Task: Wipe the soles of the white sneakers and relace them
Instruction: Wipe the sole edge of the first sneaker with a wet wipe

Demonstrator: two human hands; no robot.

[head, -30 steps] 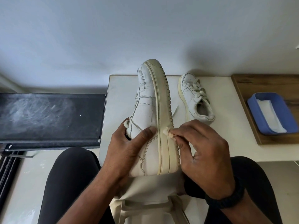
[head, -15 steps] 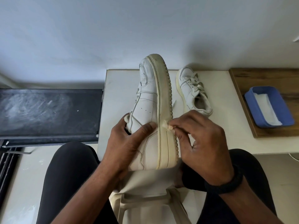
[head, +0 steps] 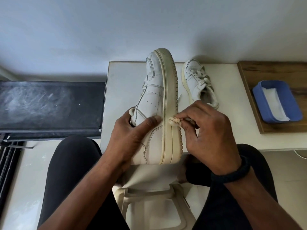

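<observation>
A white sneaker (head: 155, 97) lies on its side over the table's near edge, its yellowed sole rim (head: 171, 113) turned up and toe pointing away. My left hand (head: 131, 138) grips its upper at the heel side, thumb pressed near the rim. Between the fingertips of my right hand (head: 209, 135) is a small crumpled wipe (head: 173, 121), which touches the sole's side. The second white sneaker (head: 197, 83) stands upright and laced on the table, further back to the right.
The sneakers rest on a pale table (head: 123, 90). To the right, a wooden board (head: 265, 77) carries a blue tray (head: 275, 102) with white wipes inside. A dark bench (head: 49, 103) sits at the left. A cream stool frame (head: 149, 201) stands between my knees.
The wipe has slid slightly along the sole rim while my right hand rubs. My left hand keeps the same hold. The camera has tilted a little.
</observation>
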